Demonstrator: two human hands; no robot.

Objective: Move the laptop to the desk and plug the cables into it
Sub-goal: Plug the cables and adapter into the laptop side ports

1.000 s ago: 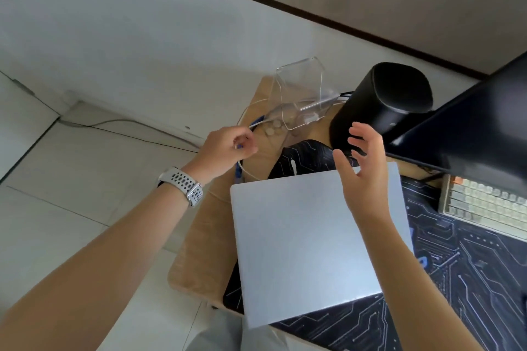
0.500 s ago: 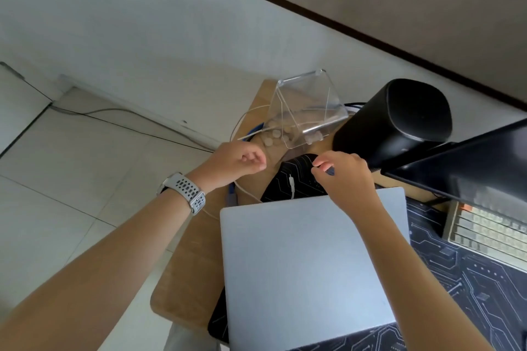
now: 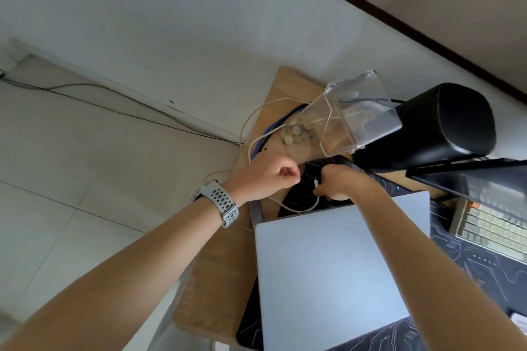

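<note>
The closed silver laptop (image 3: 339,273) lies flat on a dark patterned mat (image 3: 484,273) that covers much of the wooden surface (image 3: 216,288). Both hands work just beyond the laptop's far edge. The left hand (image 3: 265,179), with a pale perforated watch (image 3: 221,202) on its wrist, is curled into a loose fist, its grip narrow and pinched on a thin white cable (image 3: 299,209). The right hand (image 3: 339,182) is also closed; its grip holds the white plug end of that cable, which loops down between the two hands and rests on the mat. Whether the plug touches the laptop cannot be told. Behind the hands stands a clear plastic box (image 3: 356,117) with coins at its bottom, beside a black speaker (image 3: 439,125). A keyboard (image 3: 493,225) sits at the right, partly under a dark monitor (image 3: 470,177).
</note>
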